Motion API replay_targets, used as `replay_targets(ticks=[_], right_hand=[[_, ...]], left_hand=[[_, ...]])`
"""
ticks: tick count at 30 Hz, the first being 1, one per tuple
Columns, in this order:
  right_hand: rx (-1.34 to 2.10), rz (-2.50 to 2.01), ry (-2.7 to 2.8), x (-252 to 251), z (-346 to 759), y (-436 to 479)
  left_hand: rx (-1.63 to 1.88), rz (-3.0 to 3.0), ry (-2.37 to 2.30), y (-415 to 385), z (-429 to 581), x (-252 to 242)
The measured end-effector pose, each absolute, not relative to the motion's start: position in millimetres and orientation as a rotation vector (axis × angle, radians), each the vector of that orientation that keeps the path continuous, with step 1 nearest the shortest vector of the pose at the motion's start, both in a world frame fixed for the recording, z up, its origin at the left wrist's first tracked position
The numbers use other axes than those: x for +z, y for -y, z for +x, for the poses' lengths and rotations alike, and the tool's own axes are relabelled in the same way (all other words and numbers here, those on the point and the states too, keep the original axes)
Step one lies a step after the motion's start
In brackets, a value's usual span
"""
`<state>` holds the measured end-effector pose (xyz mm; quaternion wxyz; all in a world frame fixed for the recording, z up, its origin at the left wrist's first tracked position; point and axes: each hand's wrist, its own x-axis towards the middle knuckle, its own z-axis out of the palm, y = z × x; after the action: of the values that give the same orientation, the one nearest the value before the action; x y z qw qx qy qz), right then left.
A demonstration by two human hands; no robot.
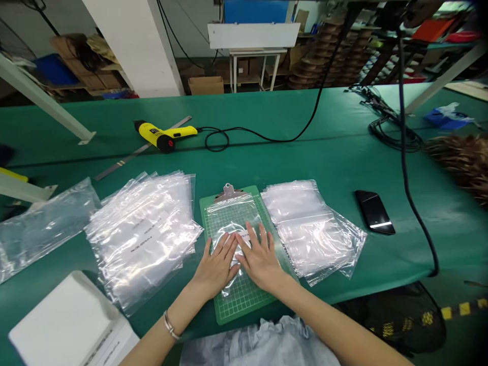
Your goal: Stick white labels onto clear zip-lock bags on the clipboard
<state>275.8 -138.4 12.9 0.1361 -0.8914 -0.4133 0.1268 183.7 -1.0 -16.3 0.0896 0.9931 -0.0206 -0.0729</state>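
A clear zip bag (232,216) lies flat on a green gridded clipboard (244,304), its top edge near the metal clip (227,190). Both of my hands press on the bag with fingers stretched out. My left hand (216,265) rests on its left part, and my right hand (263,262) on its right part. Under my right fingers sits a white printed label (244,235), partly covered. To the left is a fanned stack of labelled clear bags (145,229). Right of the clipboard lies another stack of clear bags (305,229), with no labels that I can see.
A white box with a strip of printed labels (68,320) stands at the front left. Behind are a yellow heat gun (163,136) with a black cord and a steel ruler (125,160). A black phone (374,211) lies at the right, near a hanging cable (409,188).
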Motion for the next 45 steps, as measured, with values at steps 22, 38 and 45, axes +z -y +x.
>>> replay_targets(ticks=[22, 38, 45], right_hand=[[0.350, -2.521, 0.690, 10, 301, 178], [1.057, -2.204, 0.535, 40, 273, 243], [1.134, -1.927, 0.211, 29, 259, 240]], left_hand=[[-0.159, 2.810, -0.105, 13, 207, 15], [-0.344, 2.768, 0.138, 59, 143, 5], [-0.054, 2.840, 0.293, 81, 121, 6]])
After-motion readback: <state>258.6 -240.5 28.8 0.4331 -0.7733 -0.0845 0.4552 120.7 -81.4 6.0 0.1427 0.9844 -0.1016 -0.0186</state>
